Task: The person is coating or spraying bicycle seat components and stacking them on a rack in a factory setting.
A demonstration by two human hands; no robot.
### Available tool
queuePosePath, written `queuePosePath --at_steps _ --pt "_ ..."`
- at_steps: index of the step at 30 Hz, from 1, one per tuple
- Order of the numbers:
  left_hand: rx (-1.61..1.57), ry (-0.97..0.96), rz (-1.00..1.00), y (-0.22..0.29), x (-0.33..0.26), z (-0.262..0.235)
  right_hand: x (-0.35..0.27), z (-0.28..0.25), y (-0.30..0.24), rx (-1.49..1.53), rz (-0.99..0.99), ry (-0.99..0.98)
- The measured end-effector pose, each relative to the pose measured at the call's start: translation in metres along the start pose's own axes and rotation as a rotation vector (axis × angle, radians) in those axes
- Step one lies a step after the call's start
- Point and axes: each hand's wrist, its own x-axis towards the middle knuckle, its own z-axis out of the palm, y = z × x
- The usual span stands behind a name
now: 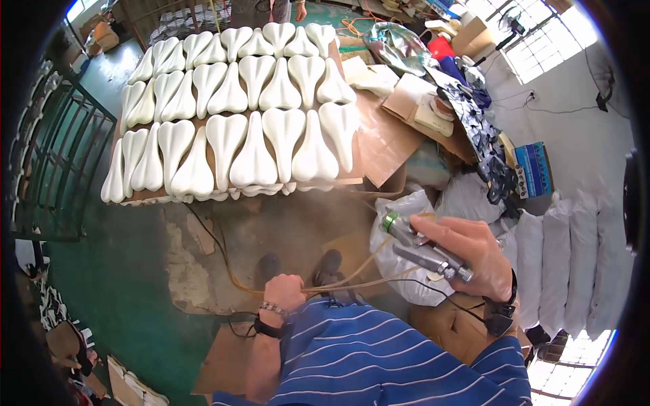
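Note:
My right hand (478, 252) grips a metal spray gun (425, 254) with a green ring at its front end; the nozzle points up and left. One finger stretches over the top of the gun. My left hand (284, 291) is closed in a fist around thin yellowish hoses (362, 282) that run across to the gun. Beyond both hands, several white bicycle saddle pads (261, 152) lie in rows on a brown board, wide and narrow ends alternating. Neither hand touches them.
White sacks (556, 264) stand at the right, and a white plastic bag (409, 287) lies behind the gun. Cardboard (389, 152) and scraps crowd the table's right side. A dark metal rack (64, 152) stands left. Another person's hand (300, 11) shows beyond the table.

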Motion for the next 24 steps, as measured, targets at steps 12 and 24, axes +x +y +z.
queuePosePath --at_steps 12,24 --pt "0.017 -0.028 0.023 0.057 0.023 0.009 -0.049 -0.031 0.061 -0.030 0.171 0.139" --pt "0.082 -0.085 0.028 0.080 0.045 0.005 -0.072 -0.037 0.076 0.071 0.121 0.043"
